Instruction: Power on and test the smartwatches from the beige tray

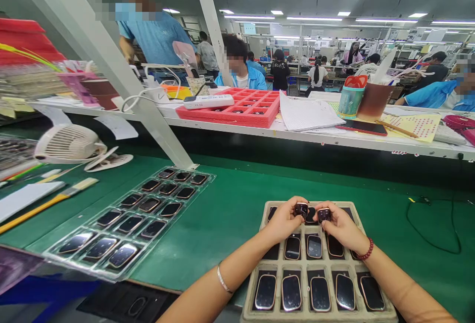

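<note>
At the frame's lower right, the left hand (pixel 285 221) pinched one watch (pixel 301 209) and the right hand (pixel 342 223) another watch (pixel 324 214) over the tray (pixel 315 317), seemingly mid-handling, the next move calling for a steady grip.

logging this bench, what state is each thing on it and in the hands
Left hand, holding one watch
Right hand, holding another watch
Held watches, screens dark
Beige tray, front row filled
Clear tray, every pocket filled
Fan, can't tell if running
Brush, lying flat
Black cable, lying slack
</note>
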Action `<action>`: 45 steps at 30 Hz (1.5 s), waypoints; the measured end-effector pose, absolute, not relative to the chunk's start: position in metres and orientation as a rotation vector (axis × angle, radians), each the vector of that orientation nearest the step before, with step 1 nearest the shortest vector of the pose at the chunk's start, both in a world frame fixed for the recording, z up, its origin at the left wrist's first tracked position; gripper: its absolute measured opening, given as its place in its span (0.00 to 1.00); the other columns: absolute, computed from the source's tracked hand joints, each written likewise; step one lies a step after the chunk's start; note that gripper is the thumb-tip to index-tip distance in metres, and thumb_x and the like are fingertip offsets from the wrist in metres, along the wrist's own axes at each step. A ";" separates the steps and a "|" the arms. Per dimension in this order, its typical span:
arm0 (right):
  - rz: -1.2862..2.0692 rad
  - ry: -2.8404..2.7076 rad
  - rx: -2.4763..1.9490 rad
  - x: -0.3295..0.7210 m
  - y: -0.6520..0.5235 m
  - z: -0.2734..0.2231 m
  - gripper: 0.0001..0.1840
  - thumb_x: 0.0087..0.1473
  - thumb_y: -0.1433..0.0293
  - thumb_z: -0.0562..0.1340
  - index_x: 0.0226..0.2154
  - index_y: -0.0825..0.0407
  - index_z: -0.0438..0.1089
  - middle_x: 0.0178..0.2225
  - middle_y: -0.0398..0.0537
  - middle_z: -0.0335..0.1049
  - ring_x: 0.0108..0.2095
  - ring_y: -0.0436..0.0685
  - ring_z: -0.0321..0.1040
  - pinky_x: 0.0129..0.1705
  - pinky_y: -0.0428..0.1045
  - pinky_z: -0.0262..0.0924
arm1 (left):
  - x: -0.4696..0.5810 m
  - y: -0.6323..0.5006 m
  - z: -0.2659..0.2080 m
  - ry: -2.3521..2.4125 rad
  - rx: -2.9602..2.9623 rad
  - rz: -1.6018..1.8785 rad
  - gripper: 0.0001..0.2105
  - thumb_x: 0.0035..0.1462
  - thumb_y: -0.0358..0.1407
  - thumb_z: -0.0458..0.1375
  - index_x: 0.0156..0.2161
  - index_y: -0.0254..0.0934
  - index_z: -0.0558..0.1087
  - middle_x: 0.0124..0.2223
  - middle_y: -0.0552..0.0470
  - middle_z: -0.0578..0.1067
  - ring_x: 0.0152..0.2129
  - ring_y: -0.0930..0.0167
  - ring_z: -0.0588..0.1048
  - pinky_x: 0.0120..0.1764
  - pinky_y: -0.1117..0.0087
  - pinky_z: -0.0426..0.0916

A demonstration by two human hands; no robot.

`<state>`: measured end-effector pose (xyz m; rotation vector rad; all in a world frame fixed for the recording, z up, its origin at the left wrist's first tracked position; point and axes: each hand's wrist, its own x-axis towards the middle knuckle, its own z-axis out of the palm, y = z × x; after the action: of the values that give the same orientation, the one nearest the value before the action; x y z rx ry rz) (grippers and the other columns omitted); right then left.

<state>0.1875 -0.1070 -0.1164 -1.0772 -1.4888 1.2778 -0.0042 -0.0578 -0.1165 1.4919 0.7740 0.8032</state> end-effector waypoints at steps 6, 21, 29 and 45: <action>1.349 -1.436 -1.101 0.188 -0.106 -0.116 0.13 0.55 0.66 0.54 0.43 0.51 0.63 0.35 0.48 0.68 0.25 0.50 0.64 0.25 0.46 0.61 | -0.005 -0.059 -0.114 0.754 1.470 0.752 0.09 0.52 0.30 0.51 0.40 0.34 0.66 0.31 0.53 0.70 0.25 0.75 0.69 0.29 0.73 0.64; 1.373 -1.480 -1.082 0.187 -0.108 -0.115 0.20 0.48 0.73 0.58 0.46 0.49 0.63 0.40 0.48 0.69 0.29 0.51 0.67 0.29 0.47 0.61 | -0.003 -0.058 -0.113 0.712 1.444 0.814 0.17 0.44 0.26 0.56 0.43 0.35 0.64 0.34 0.53 0.70 0.29 0.74 0.70 0.33 0.74 0.64; 1.396 -1.394 -1.075 0.189 -0.107 -0.115 0.16 0.54 0.64 0.55 0.45 0.50 0.65 0.37 0.49 0.70 0.26 0.52 0.66 0.28 0.49 0.62 | -0.005 -0.058 -0.111 0.766 1.440 0.764 0.14 0.54 0.39 0.52 0.45 0.34 0.66 0.30 0.52 0.71 0.23 0.75 0.70 0.27 0.74 0.64; 1.360 -1.433 -1.120 0.185 -0.109 -0.110 0.21 0.47 0.74 0.58 0.46 0.50 0.62 0.37 0.48 0.70 0.28 0.50 0.66 0.29 0.46 0.62 | -0.004 -0.055 -0.122 0.738 1.441 0.792 0.19 0.46 0.25 0.55 0.47 0.35 0.65 0.38 0.50 0.72 0.29 0.74 0.71 0.38 0.70 0.66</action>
<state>0.1847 -0.1094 -0.1101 -1.1204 -1.4333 1.3599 -0.0037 -0.0553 -0.1217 1.4405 0.7377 0.7919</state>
